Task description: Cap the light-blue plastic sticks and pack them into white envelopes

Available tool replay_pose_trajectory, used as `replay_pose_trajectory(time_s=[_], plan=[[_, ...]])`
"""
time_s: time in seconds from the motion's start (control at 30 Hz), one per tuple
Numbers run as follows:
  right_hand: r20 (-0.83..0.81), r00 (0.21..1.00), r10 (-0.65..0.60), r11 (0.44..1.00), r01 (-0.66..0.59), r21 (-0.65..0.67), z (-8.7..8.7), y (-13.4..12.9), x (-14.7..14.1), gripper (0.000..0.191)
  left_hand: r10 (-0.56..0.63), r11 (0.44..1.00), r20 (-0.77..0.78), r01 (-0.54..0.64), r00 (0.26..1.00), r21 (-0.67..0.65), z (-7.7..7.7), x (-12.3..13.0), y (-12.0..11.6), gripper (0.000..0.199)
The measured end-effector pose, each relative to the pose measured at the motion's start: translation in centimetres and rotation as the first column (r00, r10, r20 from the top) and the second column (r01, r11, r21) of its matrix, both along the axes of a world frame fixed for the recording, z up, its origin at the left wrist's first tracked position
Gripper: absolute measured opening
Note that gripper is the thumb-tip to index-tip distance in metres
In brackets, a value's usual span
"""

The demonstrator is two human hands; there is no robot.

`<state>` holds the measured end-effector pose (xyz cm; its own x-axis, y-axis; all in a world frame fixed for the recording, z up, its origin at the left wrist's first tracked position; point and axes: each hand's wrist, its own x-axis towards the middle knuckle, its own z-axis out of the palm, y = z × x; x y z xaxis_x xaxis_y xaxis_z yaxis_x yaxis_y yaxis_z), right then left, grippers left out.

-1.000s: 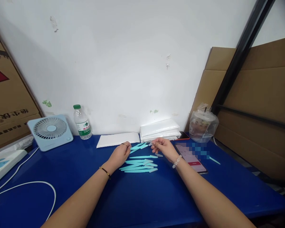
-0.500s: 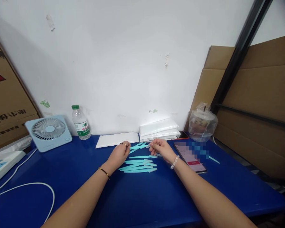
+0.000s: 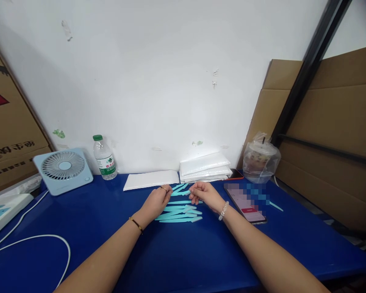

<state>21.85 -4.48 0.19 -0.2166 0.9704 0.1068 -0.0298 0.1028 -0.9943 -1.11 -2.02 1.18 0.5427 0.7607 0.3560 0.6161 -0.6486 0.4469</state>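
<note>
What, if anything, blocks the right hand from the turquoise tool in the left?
Nothing visible: the right hand is at the end of the turquoise tool in the left hand; loose tools lie nearer the person.

Bright diffuse light, soft shadow on wall [image 3: 155, 85], stretched edges

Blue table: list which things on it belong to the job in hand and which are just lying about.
In the job:
Slim turquoise tool, held between left hand and right hand
Similar turquoise tools, lying close to the hands

Probably just lying about:
Fan
Water bottle
Bagged drink cup
Lit phone
White packets: untouched, role unclear
</note>
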Motion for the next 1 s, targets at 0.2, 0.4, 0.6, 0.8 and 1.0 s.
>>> replay_pose_trajectory(time_s=[0.2,0.4,0.6,0.8,1.0], plan=[[0.056,0.997,0.045,0.999,-0.043,-0.033,0.1,-0.3,0.0,0.033,-0.002,0.998,0.069,0.006,0.998,-0.062,-0.3,0.5,-0.3,0.027],[0.397,0.914,-0.086,0.992,0.043,0.114,0.3,0.1,0.8,0.026,-0.005,0.998,0.034,0.007,0.999,-0.068,-0.5,0.6,-0.2,0.030],[0.766,0.569,-0.300,0.944,0.059,0.326,1.1,0.4,4.5,0.008,0.149,0.988,-0.118,-0.143,0.982,0.055,-1.1,-0.4,1.0,0.025],[0.799,0.573,-0.183,0.975,0.003,0.221,0.0,0.6,4.8,0.005,0.148,0.987,-0.177,-0.156,0.973,-0.031,-0.7,-0.6,1.2,0.015],[0.768,0.596,-0.235,0.958,0.009,0.287,-0.8,0.9,4.6,0.004,0.122,0.989,-0.210,-0.137,0.970,-0.061,-0.1,-0.5,0.7,0.013]])
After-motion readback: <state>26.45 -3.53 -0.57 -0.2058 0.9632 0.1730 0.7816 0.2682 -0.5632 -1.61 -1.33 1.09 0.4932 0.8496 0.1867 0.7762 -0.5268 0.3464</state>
